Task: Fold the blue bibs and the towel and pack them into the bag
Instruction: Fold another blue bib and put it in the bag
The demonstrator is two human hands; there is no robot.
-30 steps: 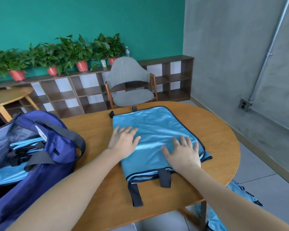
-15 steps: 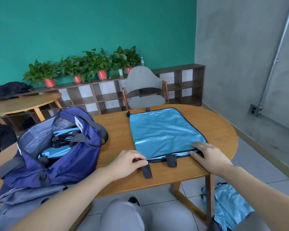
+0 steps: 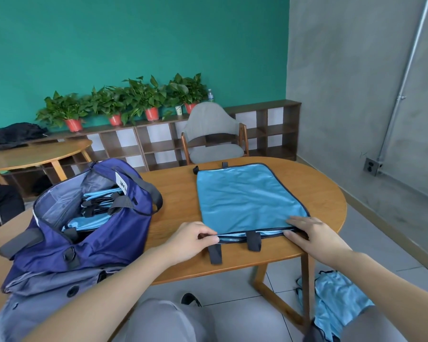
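An open navy bag (image 3: 84,225), already holding folded blue bibs (image 3: 94,218), sits at the table's (image 3: 178,201) left. The left hand (image 3: 190,239) pinches the folded bib's (image 3: 247,196) near-left corner. The right hand (image 3: 314,236) grips its near-right corner.

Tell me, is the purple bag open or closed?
Open: the bag gapes at the top, showing folded blue bibs inside.
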